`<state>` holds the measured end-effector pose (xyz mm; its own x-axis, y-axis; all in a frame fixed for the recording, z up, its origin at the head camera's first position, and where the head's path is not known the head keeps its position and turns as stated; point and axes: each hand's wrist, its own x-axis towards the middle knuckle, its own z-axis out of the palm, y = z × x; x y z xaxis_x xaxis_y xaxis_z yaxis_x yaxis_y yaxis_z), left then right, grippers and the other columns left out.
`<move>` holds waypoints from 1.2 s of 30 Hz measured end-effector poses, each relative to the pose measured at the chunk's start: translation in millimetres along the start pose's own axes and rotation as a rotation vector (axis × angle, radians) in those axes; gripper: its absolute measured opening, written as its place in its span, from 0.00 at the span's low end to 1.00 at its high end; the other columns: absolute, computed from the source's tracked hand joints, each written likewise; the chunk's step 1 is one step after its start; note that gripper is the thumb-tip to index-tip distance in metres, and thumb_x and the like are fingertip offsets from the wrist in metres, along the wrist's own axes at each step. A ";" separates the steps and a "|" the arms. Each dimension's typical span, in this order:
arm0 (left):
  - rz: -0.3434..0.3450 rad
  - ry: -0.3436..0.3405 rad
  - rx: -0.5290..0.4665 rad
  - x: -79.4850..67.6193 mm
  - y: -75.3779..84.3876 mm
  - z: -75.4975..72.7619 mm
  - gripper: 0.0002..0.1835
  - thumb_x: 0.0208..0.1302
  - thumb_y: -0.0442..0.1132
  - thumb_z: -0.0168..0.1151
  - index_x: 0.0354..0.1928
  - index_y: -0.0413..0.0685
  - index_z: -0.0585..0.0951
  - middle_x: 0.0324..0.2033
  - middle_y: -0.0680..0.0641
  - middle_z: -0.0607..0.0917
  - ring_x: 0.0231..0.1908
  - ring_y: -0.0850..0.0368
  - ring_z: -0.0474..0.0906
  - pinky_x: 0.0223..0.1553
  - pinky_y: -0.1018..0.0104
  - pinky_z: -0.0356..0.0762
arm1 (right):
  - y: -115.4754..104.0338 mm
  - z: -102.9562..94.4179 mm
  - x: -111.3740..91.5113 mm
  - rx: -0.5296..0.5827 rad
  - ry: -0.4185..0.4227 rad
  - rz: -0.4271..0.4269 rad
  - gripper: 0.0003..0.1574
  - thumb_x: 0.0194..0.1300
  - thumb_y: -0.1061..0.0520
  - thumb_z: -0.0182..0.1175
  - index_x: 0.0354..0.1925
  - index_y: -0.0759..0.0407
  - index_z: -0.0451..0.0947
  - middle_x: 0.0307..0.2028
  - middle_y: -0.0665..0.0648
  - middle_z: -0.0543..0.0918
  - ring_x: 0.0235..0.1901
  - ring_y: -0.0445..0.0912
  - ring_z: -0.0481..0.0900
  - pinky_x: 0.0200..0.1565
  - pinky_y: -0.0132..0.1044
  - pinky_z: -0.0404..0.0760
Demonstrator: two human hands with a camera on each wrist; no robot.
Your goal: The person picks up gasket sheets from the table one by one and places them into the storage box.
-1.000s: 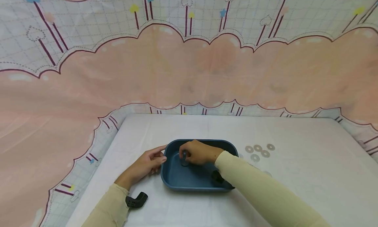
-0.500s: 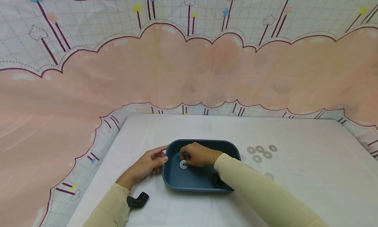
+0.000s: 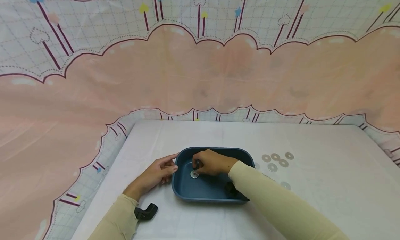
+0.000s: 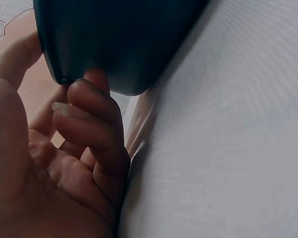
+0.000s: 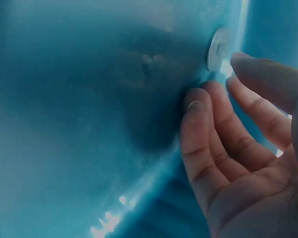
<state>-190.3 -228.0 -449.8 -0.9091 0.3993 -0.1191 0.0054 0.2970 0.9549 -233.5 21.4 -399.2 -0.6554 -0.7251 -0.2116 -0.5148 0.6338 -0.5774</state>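
A metal washer (image 3: 194,174) lies in the left part of a blue rectangular tray (image 3: 206,200). My right hand (image 3: 214,163) reaches into the tray, its fingertips right by this washer. In the right wrist view, thumb and fingers stand apart and the washer (image 5: 217,48) is beyond their tips, not pinched. Outside the tray's left end is my left hand (image 3: 153,174), with thumb and index finger touching the rim. The left wrist view has its other fingers (image 4: 92,119) loosely bent, one tip against the tray wall (image 4: 94,39).
Several more washers (image 3: 272,167) lie flat on the white table (image 3: 328,184), right of the tray. One (image 3: 285,185) is nearer the right sleeve, which partly hides the tray's right end. Each wrist wears a black device (image 3: 147,212). A patterned curtain (image 3: 200,76) hangs behind.
A second ago the washer looked dark under the right fingertips; it then shows lighter and flat in the tray. The right hand has shifted slightly right. The left hand stays at the tray's end.
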 end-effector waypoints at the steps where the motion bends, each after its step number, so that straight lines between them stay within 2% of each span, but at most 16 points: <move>1: -0.001 0.000 -0.003 0.2 -0.2 0.4 0.32 0.73 0.44 0.59 0.74 0.45 0.64 0.40 0.46 0.74 0.26 0.59 0.72 0.23 0.67 0.72 | 0.3 -1.6 -1.6 -0.003 0.000 -0.001 0.07 0.66 0.59 0.66 0.43 0.56 0.81 0.32 0.50 0.82 0.29 0.40 0.77 0.35 0.29 0.79; 9: -0.009 0.003 -0.006 -0.3 0.6 0.2 0.32 0.72 0.45 0.59 0.75 0.47 0.64 0.40 0.45 0.74 0.27 0.57 0.72 0.24 0.67 0.72 | -1.9 -23.3 -22.3 0.003 0.007 -0.014 0.08 0.68 0.59 0.64 0.46 0.57 0.82 0.32 0.50 0.82 0.30 0.42 0.77 0.36 0.32 0.79; 16: -0.011 0.014 0.006 -0.3 0.3 0.9 0.32 0.72 0.45 0.59 0.74 0.48 0.65 0.41 0.44 0.74 0.27 0.57 0.73 0.24 0.67 0.72 | 0.1 -44.6 -49.2 -0.037 0.061 -0.041 0.10 0.70 0.57 0.62 0.47 0.58 0.81 0.30 0.49 0.80 0.31 0.41 0.76 0.36 0.32 0.78; 27: -0.034 0.019 -0.004 0.6 -3.6 3.1 0.32 0.71 0.49 0.61 0.74 0.53 0.66 0.43 0.45 0.76 0.28 0.56 0.74 0.25 0.67 0.74 | 32.7 -67.1 -102.7 -0.012 0.230 -0.030 0.10 0.69 0.58 0.62 0.48 0.57 0.81 0.33 0.48 0.82 0.32 0.41 0.77 0.36 0.32 0.80; 36: -0.024 0.018 0.001 1.0 -2.0 2.6 0.32 0.72 0.48 0.60 0.75 0.53 0.65 0.43 0.45 0.75 0.28 0.56 0.74 0.25 0.67 0.74 | 51.5 -65.2 -124.4 -0.017 0.386 0.039 0.09 0.69 0.58 0.62 0.46 0.57 0.82 0.31 0.48 0.81 0.32 0.42 0.76 0.33 0.32 0.79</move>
<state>-190.1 -226.0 -452.5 -0.9161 0.3767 -0.1371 -0.0160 0.3075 0.9514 -214.5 161.8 -351.2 -0.8327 -0.5477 0.0813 -0.4926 0.6655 -0.5608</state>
